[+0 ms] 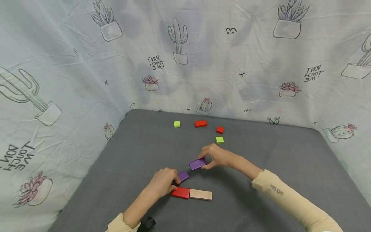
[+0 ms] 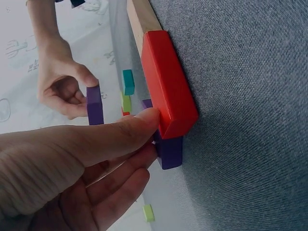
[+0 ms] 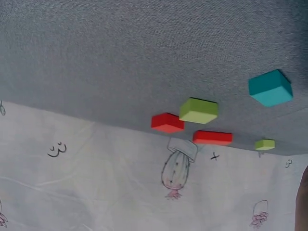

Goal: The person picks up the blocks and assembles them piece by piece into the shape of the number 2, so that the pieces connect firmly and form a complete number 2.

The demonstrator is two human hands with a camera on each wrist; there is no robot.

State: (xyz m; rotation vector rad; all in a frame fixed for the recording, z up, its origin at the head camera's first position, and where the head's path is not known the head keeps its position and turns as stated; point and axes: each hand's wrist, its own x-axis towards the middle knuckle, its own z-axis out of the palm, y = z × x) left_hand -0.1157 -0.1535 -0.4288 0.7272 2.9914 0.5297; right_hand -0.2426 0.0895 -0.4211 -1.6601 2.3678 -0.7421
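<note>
Left hand (image 1: 163, 184) fingers pinch the small purple block (image 1: 183, 176) beside the red block (image 1: 180, 192); right hand (image 1: 218, 157) fingers grip the long purple block (image 1: 197, 164).

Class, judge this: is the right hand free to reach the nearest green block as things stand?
Probably not at once: the right hand grips a purple block. The green block lies just beyond it, nothing between.
</note>
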